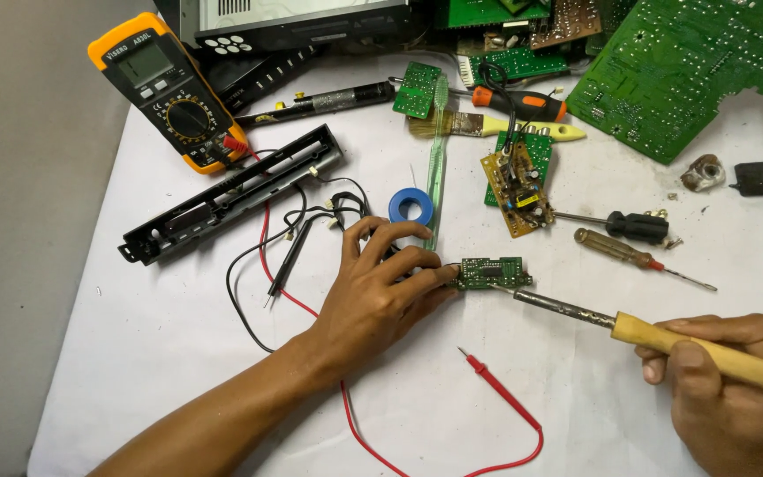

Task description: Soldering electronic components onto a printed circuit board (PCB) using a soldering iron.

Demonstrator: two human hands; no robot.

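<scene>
Soldering iron [646, 331], rigid and probably light, lies gripped by its wooden handle in the right hand [726, 389], hot tip touching the small green circuit board [491, 272] mid-table. That thin, fragile board is pinned at its left edge by the left hand [381, 296].
</scene>
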